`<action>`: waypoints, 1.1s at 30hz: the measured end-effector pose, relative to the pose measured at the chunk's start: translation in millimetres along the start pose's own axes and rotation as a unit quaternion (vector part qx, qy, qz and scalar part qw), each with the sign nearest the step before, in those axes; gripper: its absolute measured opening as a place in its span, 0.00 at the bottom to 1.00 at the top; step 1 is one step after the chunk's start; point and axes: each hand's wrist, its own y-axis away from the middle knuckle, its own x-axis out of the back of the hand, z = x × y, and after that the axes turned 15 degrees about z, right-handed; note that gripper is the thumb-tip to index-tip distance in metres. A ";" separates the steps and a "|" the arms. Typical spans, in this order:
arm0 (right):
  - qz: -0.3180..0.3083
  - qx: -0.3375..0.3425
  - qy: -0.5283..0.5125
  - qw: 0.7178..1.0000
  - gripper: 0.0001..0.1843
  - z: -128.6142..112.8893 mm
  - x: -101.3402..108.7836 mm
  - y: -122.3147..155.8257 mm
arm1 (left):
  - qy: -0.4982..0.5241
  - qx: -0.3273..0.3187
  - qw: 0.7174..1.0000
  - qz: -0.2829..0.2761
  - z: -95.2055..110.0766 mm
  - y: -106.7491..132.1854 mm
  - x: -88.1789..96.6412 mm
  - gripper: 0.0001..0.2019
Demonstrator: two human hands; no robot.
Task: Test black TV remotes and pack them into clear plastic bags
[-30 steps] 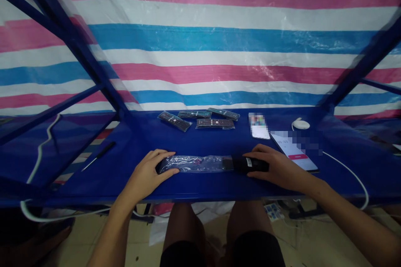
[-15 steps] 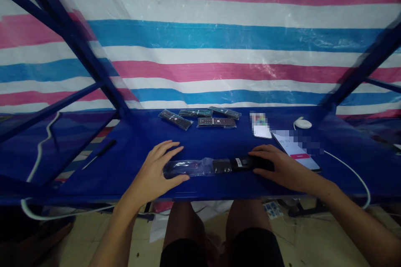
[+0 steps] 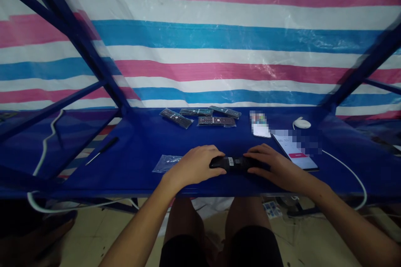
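A black remote control [image 3: 232,162] lies lengthwise between my hands, its back with a small white label facing up. My left hand [image 3: 199,162] grips its left end, thumb on the near side and fingers on the far side. Around the right end my right hand [image 3: 269,162] is closed in the same way. Beside my left hand, a clear plastic sleeve [image 3: 166,164] rests on the blue tabletop [image 3: 140,146], partly covered by that hand.
Several bagged remotes [image 3: 216,121] lie at the back. Toward the right are a phone [image 3: 261,130], a larger lit device [image 3: 300,155] and a coiled white cable [image 3: 302,123]. A screwdriver [image 3: 108,145] lies left. Blue frame posts [image 3: 90,60] flank the table.
The remote is out of its plastic sleeve, which now lies flat on the left. My left hand has moved right, from the sleeve onto the remote. My right hand stays on the remote.
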 end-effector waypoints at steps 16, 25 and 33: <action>0.044 -0.090 -0.026 0.995 0.31 -5.7 -22.0 9.8 | -0.047 0.116 0.981 0.149 -39.0 74.5 28.1 0.36; -0.031 -0.077 -0.053 0.995 0.27 -26.4 -30.6 -18.4 | -0.034 0.235 0.957 0.166 -75.8 136.0 44.9 0.36; -0.092 -0.084 -0.051 0.991 0.42 -31.1 -25.6 -35.7 | -0.003 0.226 0.960 0.168 -73.3 134.6 42.4 0.36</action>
